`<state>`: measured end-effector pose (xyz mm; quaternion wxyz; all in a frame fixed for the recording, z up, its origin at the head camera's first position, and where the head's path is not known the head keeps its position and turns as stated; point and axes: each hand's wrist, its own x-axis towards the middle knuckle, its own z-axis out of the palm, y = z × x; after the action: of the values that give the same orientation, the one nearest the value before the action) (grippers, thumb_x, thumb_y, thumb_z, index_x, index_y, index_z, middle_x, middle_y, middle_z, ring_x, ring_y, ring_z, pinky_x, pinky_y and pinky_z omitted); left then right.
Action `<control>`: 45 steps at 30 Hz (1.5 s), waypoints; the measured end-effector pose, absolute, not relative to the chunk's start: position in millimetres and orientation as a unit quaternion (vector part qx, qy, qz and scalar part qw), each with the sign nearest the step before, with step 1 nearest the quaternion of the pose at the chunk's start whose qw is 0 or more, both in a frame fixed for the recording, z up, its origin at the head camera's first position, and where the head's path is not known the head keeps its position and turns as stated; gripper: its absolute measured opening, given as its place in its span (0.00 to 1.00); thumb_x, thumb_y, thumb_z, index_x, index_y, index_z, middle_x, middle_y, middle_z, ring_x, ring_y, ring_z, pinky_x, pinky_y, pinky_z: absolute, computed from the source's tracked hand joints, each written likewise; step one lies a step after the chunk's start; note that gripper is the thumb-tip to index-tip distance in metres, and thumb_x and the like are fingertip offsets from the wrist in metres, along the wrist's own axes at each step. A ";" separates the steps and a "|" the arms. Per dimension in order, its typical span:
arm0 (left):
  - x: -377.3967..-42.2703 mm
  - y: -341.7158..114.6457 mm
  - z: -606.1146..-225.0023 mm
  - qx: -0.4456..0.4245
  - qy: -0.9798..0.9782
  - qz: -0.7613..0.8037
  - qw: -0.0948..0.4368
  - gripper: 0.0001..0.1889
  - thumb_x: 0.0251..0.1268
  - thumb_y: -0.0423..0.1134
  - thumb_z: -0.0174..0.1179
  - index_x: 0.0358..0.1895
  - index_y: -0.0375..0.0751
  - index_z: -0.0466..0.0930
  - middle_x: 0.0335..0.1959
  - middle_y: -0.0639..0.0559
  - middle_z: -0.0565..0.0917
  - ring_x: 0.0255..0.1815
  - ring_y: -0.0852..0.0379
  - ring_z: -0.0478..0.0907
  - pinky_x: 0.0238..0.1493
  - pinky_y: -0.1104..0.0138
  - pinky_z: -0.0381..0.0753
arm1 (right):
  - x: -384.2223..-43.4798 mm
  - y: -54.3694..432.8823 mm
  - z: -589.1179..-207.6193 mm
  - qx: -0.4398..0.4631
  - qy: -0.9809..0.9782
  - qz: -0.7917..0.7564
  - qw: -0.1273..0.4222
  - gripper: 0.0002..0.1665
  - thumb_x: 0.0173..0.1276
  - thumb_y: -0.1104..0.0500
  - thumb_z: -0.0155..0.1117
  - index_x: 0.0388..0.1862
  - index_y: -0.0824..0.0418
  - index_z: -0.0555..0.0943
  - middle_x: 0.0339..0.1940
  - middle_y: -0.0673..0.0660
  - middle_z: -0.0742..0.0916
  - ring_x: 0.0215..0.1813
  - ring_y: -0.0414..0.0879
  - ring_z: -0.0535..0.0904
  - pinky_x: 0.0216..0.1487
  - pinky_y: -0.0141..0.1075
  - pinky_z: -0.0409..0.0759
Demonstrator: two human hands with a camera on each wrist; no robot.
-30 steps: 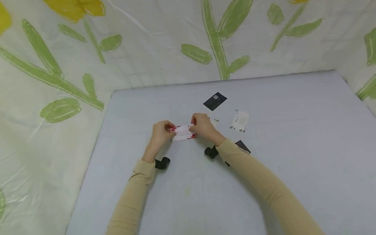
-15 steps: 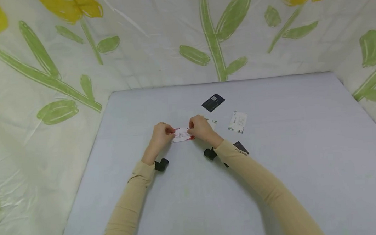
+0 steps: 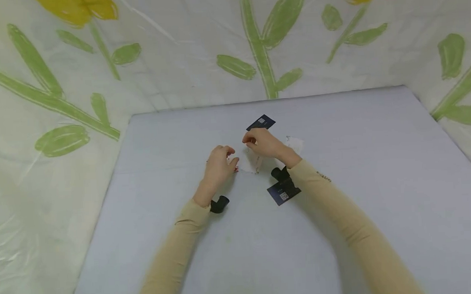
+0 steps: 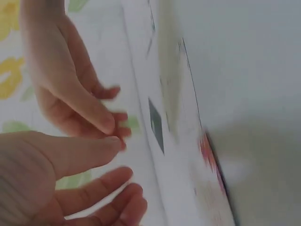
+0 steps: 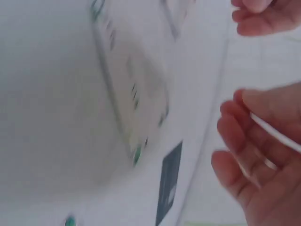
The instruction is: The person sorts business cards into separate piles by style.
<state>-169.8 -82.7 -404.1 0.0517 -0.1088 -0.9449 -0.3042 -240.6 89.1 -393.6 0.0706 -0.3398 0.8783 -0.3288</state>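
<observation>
My left hand (image 3: 220,165) hovers with loosely bent fingers over a white business card with red flowers (image 3: 236,168), mostly covered by the hand. To its right my right hand (image 3: 265,143) is raised, thumb near the fingertips, with nothing visible between them. Below the right hand lies a white business card with green leaves (image 3: 249,162), blurred in the right wrist view. The red-flowered card (image 4: 207,150) lies on the table in the left wrist view, where both hands appear above the surface holding nothing.
A black business card (image 3: 265,120) lies beyond the right hand. Another white leaf-print card (image 3: 296,144) is partly hidden by the right wrist. Nearer the front is a black card with a QR code (image 3: 281,194). A flower-printed curtain (image 3: 190,56) hangs behind the table (image 3: 241,253).
Both hands have let go of the red-flowered card, which now lies on the table. The right hand has moved up and right; the left has shifted slightly right. The view has turned slightly.
</observation>
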 end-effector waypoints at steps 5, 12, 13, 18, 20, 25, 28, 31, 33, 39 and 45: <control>-169.4 -50.7 -409.2 -0.076 -0.974 -0.213 0.024 0.20 0.59 0.45 0.62 0.40 0.27 0.77 0.41 0.35 0.76 0.45 0.41 0.71 0.46 0.55 0.71 | -248.0 108.3 -397.1 -0.390 0.876 -0.262 0.112 0.18 0.61 0.75 0.54 0.51 0.73 0.75 0.51 0.66 0.79 0.56 0.58 0.72 0.59 0.46 0.67; -166.3 -28.9 -419.3 -0.050 -0.988 -0.144 0.011 0.28 0.52 0.53 0.66 0.38 0.25 0.76 0.39 0.34 0.74 0.43 0.42 0.70 0.43 0.55 0.70 | -247.1 116.6 -412.6 -0.432 0.864 -0.216 0.142 0.29 0.58 0.76 0.56 0.61 0.73 0.68 0.63 0.67 0.72 0.65 0.60 0.63 0.66 0.47 0.58; -165.9 -27.3 -419.8 -0.051 -0.989 -0.140 0.011 0.29 0.52 0.53 0.66 0.39 0.25 0.76 0.39 0.34 0.74 0.42 0.42 0.70 0.43 0.56 0.70 | -246.4 117.5 -413.6 -0.433 0.864 -0.214 0.142 0.30 0.58 0.76 0.56 0.62 0.73 0.67 0.63 0.67 0.71 0.66 0.60 0.63 0.66 0.47 0.57; -167.9 -23.9 -421.2 -0.051 -0.988 -0.148 0.014 0.32 0.48 0.52 0.69 0.43 0.23 0.74 0.39 0.35 0.74 0.42 0.42 0.70 0.42 0.56 0.71 | -245.4 121.0 -414.8 -0.425 0.869 -0.211 0.140 0.30 0.57 0.75 0.57 0.61 0.72 0.68 0.63 0.67 0.72 0.66 0.60 0.62 0.66 0.49 0.57; -170.5 -24.2 -422.1 -0.047 -0.986 -0.163 0.006 0.33 0.47 0.52 0.70 0.44 0.23 0.73 0.39 0.35 0.74 0.43 0.42 0.70 0.43 0.56 0.71 | -246.3 123.1 -415.1 -0.422 0.869 -0.215 0.141 0.29 0.57 0.74 0.58 0.61 0.73 0.69 0.62 0.67 0.72 0.66 0.61 0.63 0.66 0.49 0.57; -177.7 -28.6 -426.3 -0.057 -0.968 -0.245 -0.015 0.29 0.46 0.45 0.72 0.47 0.29 0.71 0.42 0.36 0.74 0.45 0.43 0.70 0.47 0.55 0.70 | -248.7 131.0 -417.1 -0.393 0.873 -0.259 0.132 0.30 0.55 0.71 0.64 0.58 0.74 0.71 0.57 0.68 0.74 0.57 0.58 0.70 0.59 0.47 0.67; -181.9 -32.6 -429.3 -0.075 -0.947 -0.310 -0.024 0.28 0.47 0.38 0.71 0.50 0.32 0.70 0.46 0.37 0.75 0.49 0.43 0.71 0.50 0.56 0.70 | -249.2 135.8 -419.8 -0.355 0.877 -0.300 0.121 0.31 0.52 0.70 0.69 0.56 0.73 0.73 0.53 0.66 0.75 0.49 0.56 0.73 0.51 0.44 0.73; -185.3 -35.6 -430.8 -0.092 -0.928 -0.360 -0.025 0.26 0.49 0.31 0.68 0.53 0.33 0.69 0.49 0.37 0.75 0.52 0.44 0.71 0.52 0.57 0.70 | -248.2 140.4 -422.5 -0.316 0.877 -0.346 0.103 0.27 0.51 0.72 0.69 0.52 0.73 0.75 0.48 0.66 0.76 0.46 0.56 0.74 0.47 0.43 0.76; -187.5 -37.3 -431.2 -0.105 -0.917 -0.384 -0.017 0.24 0.51 0.28 0.65 0.53 0.34 0.70 0.49 0.37 0.76 0.51 0.44 0.71 0.53 0.57 0.69 | -246.8 143.2 -423.6 -0.292 0.879 -0.369 0.077 0.21 0.52 0.72 0.68 0.48 0.72 0.77 0.44 0.66 0.77 0.45 0.56 0.76 0.45 0.43 0.77; -195.4 -44.4 -426.3 -0.117 -0.891 -0.438 0.018 0.15 0.55 0.22 0.55 0.48 0.31 0.75 0.42 0.37 0.77 0.39 0.48 0.72 0.42 0.62 0.71 | -240.6 148.8 -423.3 -0.211 0.873 -0.438 0.046 0.08 0.57 0.69 0.66 0.37 0.69 0.79 0.36 0.62 0.82 0.39 0.53 0.78 0.43 0.40 0.76; -200.3 -49.7 -422.2 -0.118 -0.896 -0.428 0.005 0.11 0.52 0.22 0.58 0.41 0.27 0.79 0.35 0.37 0.78 0.30 0.52 0.69 0.32 0.68 0.68 | -233.6 147.5 -418.2 -0.147 0.875 -0.454 0.081 0.08 0.53 0.67 0.69 0.33 0.67 0.81 0.28 0.58 0.81 0.30 0.47 0.74 0.30 0.32 0.72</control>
<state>-200.3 -49.7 -422.2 0.0048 -0.1183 -0.8958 -0.4283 -233.6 147.5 -418.2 0.0812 -0.1468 0.8751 -0.4539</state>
